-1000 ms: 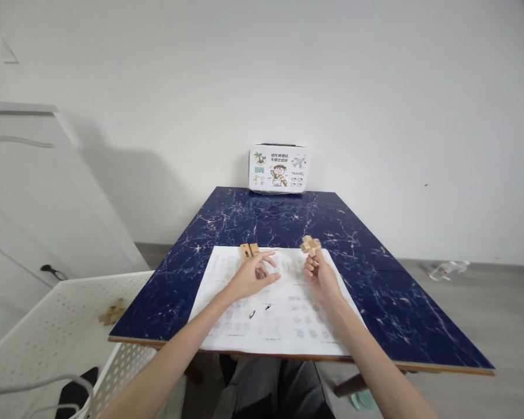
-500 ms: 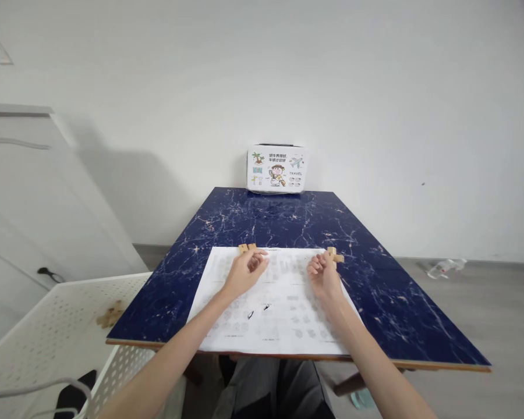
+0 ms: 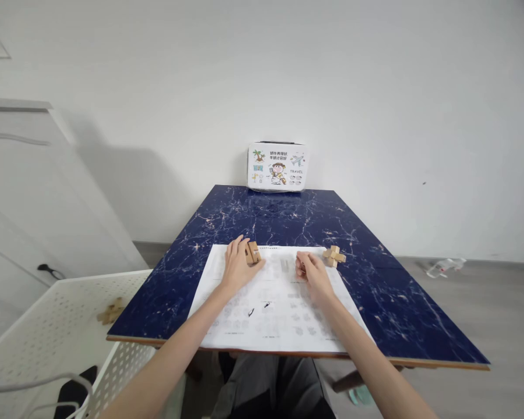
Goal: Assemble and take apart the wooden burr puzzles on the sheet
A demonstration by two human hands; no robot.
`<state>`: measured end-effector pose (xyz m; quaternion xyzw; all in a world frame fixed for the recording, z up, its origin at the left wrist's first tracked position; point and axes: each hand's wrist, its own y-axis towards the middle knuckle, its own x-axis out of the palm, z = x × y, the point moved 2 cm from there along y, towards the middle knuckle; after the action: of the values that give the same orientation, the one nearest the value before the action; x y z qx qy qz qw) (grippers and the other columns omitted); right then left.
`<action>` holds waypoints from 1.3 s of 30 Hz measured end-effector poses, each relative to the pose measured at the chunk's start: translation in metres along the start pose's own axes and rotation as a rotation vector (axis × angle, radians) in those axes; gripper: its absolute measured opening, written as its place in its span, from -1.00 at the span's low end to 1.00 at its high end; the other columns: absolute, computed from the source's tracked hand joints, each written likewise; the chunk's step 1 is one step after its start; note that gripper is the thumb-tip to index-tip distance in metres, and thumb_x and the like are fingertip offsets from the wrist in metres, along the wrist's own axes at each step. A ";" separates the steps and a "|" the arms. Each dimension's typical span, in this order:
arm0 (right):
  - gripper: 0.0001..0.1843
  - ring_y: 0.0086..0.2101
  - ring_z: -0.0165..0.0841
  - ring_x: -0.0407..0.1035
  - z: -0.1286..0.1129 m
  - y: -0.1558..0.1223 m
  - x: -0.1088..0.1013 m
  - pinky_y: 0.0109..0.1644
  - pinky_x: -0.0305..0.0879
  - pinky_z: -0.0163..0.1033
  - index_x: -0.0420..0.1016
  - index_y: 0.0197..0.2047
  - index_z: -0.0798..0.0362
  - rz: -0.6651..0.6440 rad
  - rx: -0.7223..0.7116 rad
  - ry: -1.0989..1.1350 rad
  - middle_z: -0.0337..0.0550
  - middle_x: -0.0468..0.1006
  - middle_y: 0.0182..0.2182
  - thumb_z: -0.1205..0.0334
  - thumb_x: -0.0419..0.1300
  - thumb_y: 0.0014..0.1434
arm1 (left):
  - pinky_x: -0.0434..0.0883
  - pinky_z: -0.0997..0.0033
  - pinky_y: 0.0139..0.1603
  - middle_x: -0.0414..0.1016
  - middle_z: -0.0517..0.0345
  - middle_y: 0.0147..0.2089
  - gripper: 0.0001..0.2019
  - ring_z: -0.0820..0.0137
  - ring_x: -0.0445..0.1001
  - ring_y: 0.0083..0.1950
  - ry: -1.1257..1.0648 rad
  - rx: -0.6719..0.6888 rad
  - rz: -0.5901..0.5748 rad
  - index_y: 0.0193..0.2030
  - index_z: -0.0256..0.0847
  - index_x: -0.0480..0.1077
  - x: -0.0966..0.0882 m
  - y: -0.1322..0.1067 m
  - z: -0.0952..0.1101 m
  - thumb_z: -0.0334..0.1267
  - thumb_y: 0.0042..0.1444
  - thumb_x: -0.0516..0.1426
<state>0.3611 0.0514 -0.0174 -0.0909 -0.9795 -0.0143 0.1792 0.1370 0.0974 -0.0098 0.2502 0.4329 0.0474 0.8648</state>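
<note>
My left hand (image 3: 238,269) rests on the white printed sheet (image 3: 271,314) with its fingers curled round a pair of small wooden blocks (image 3: 252,252) at the sheet's far edge. My right hand (image 3: 311,273) lies on the sheet with its fingers loosely curled and nothing visible in them. A wooden cross-shaped puzzle (image 3: 333,255) sits on the blue marble table (image 3: 393,314) just right of that hand, apart from it.
A white box with cartoon pictures (image 3: 276,166) stands at the table's far edge against the wall. A white perforated basket (image 3: 43,326) stands left of the table with a wooden piece (image 3: 110,313) in it. A clear bottle (image 3: 444,268) lies on the floor at right.
My right hand carried the cross-shaped puzzle to the right, set it on the table and drew back left. My left hand reached forward and closed on the wooden blocks.
</note>
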 end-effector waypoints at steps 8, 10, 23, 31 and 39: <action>-0.53 -0.59 -0.44 0.19 0.000 -0.005 0.007 -0.49 0.11 -0.29 0.36 -0.45 0.00 -0.112 -0.069 -0.227 -0.34 0.36 -0.59 -0.22 0.34 0.12 | 0.10 -0.12 0.43 0.31 -0.14 0.40 -0.33 -0.05 0.18 0.44 -0.001 0.021 -0.128 0.29 -0.15 0.28 0.007 0.002 -0.008 0.04 0.10 0.31; -0.52 -0.58 -0.42 0.20 0.001 -0.005 0.007 -0.47 0.13 -0.28 0.37 -0.44 0.00 -0.135 -0.083 -0.270 -0.33 0.37 -0.62 -0.24 0.33 0.14 | 0.15 -0.09 0.40 0.36 -0.11 0.35 -0.38 -0.03 0.24 0.39 0.007 0.036 -0.120 0.26 -0.15 0.31 0.007 0.002 -0.007 0.01 0.11 0.31; -0.51 -0.57 -0.40 0.21 0.002 -0.009 0.010 -0.45 0.13 -0.27 0.37 -0.40 -0.01 -0.203 -0.119 -0.374 -0.32 0.38 -0.60 -0.28 0.29 0.18 | 0.10 -0.14 0.36 0.39 -0.11 0.34 -0.20 -0.13 0.24 0.34 -0.006 -0.001 -0.197 0.36 -0.12 0.26 0.007 0.004 -0.003 0.18 0.04 0.30; -0.55 -0.55 -0.38 0.24 0.001 -0.009 0.010 -0.42 0.16 -0.27 0.38 -0.38 -0.01 -0.229 -0.139 -0.425 -0.31 0.40 -0.59 -0.23 0.25 0.23 | 0.26 -0.06 0.30 0.41 -0.06 0.31 -0.11 -0.08 0.23 0.34 -0.134 0.157 -0.334 0.40 -0.07 0.24 -0.001 -0.003 0.009 0.25 -0.02 0.33; -0.82 -0.41 -0.29 0.37 0.001 -0.017 0.018 -0.29 0.28 -0.20 0.53 -0.24 -0.02 -0.273 -0.383 -0.730 -0.17 0.55 -0.36 0.05 0.24 0.24 | 0.25 -0.10 0.35 0.33 -0.11 0.31 -0.18 -0.08 0.26 0.33 -0.128 0.261 -0.343 0.30 -0.07 0.30 -0.008 -0.008 0.021 0.16 -0.07 0.38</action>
<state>0.3411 0.0382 -0.0121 0.0089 -0.9614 -0.1863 -0.2024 0.1471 0.0803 0.0029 0.2850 0.4159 -0.1728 0.8461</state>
